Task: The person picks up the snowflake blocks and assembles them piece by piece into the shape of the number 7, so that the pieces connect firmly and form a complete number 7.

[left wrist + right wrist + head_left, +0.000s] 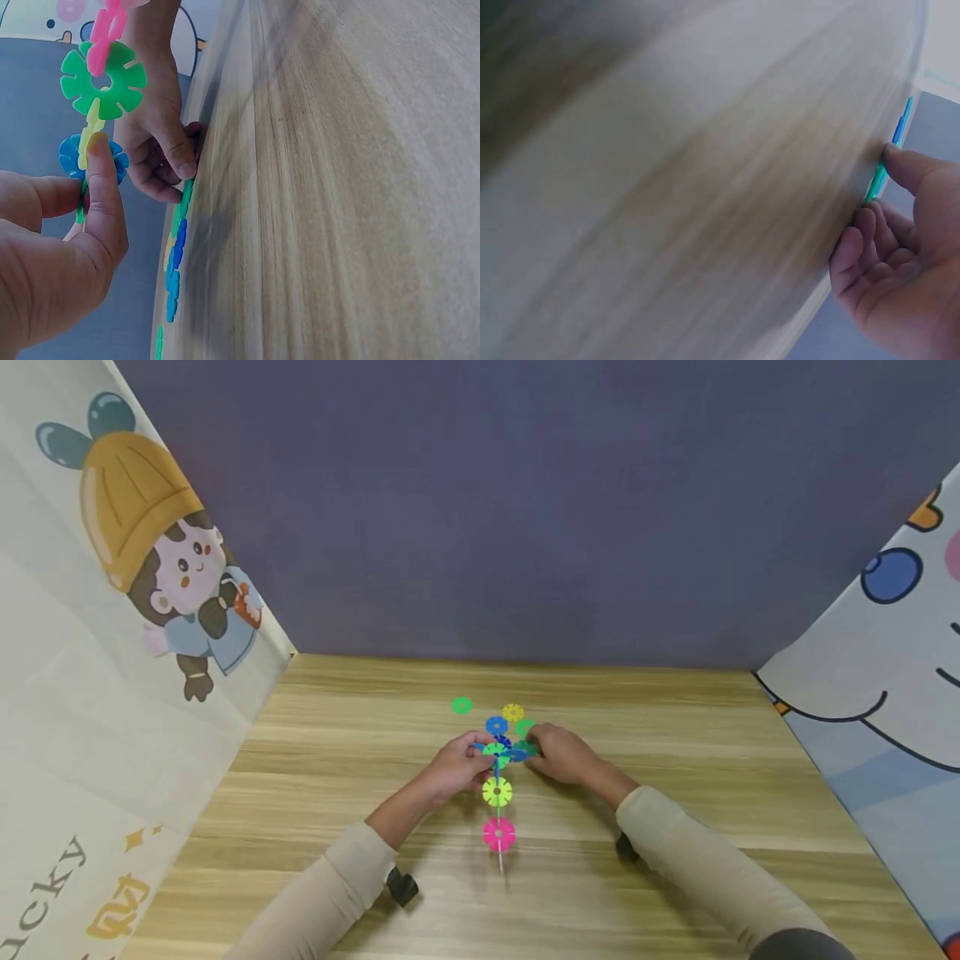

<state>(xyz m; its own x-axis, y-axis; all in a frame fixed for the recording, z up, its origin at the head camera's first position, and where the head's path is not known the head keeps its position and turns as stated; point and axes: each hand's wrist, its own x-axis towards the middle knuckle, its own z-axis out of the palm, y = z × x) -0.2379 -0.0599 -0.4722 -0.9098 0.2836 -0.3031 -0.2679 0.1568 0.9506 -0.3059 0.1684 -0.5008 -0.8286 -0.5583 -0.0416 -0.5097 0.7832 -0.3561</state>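
In the head view my left hand holds up a chain of slotted snowflake discs, with a yellow-green disc and a pink disc towards me. In the left wrist view, thumb and fingertips pinch a green disc at the chain's end, beside a blue disc; another green disc is further along. My right hand is low at the tabletop, pinching a loose green disc by its edges. Part of that disc is hidden by the fingers.
On the wooden table beyond the hands lie a lone green disc, a yellow disc and a blue disc. A dark panel rises behind the table, with printed cloth at the sides.
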